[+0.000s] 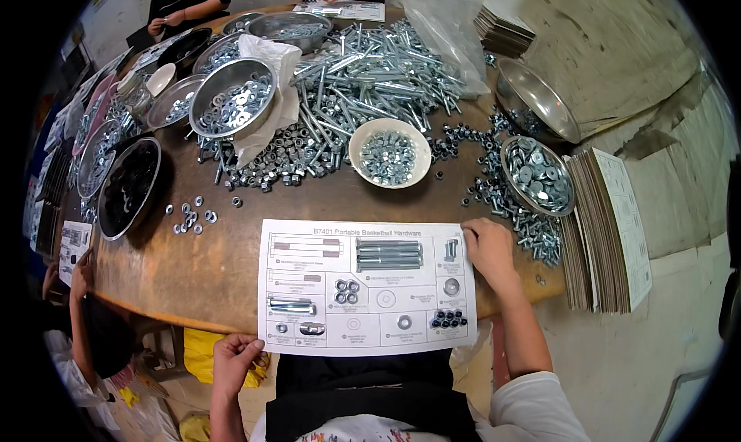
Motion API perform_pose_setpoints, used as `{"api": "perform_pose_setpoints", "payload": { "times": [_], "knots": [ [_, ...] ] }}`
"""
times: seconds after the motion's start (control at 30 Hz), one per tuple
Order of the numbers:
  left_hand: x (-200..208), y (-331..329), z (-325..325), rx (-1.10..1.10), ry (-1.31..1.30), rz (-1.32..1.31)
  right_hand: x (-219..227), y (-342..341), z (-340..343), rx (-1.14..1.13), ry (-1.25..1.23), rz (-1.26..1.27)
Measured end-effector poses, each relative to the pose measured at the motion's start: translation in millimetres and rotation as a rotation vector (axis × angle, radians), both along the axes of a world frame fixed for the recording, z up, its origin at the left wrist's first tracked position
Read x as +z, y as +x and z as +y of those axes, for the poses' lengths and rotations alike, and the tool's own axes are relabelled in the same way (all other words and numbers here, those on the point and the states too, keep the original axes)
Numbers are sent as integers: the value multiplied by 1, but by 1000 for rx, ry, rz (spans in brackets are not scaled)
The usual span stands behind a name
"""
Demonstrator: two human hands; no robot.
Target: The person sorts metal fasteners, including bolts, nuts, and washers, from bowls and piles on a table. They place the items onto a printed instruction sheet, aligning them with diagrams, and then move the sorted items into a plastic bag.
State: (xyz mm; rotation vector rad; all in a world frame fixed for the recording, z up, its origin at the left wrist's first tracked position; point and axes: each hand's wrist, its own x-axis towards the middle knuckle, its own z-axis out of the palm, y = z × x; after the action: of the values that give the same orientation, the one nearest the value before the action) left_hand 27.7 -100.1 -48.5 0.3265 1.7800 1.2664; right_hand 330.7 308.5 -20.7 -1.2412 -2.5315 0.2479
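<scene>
A white printed hardware card (pixel 386 318) lies across the table's near edge in front of me, its lower part reaching past the edge. On it sit long bolts (pixel 388 255), shorter bolts (pixel 292 306), silver nuts (pixel 346 291), black nuts (pixel 449 319) and washers, each in a printed box; some boxes show only outlines. My left hand (pixel 238 359) pinches the card's lower left corner, thumb on top. At the upper right corner, my right hand (pixel 488 250) grips the card's edge with curled fingers, partly hidden beneath the hand.
Beyond the card stand a cream bowl of nuts (pixel 390 181), a metal bowl of washers (pixel 233 98), a bowl of large washers (pixel 538 176) and a bolt pile (pixel 370 71). Stacked cards (pixel 587 233) rise at right. Other people work at the far side and left.
</scene>
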Motion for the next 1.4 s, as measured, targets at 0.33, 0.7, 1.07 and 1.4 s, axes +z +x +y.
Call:
{"api": "perform_pose_setpoints", "payload": {
  "times": [0.33, 0.7, 1.07, 1.4],
  "knots": [
    [1, 0, -1, -25, 3, 13, 2, -5, -8, -100, 44, -259],
    [-4, 5, -11, -57, 4, -115, 2, 9, -22, -198, -30, -80],
    [-13, 10, -15, -21, 70, -128, -8, 30, -24, -119, -113, -90],
    [-15, 11, -13, -22, 119, -139, -13, 43, -12, -180, -372, 193]
  ]
}}
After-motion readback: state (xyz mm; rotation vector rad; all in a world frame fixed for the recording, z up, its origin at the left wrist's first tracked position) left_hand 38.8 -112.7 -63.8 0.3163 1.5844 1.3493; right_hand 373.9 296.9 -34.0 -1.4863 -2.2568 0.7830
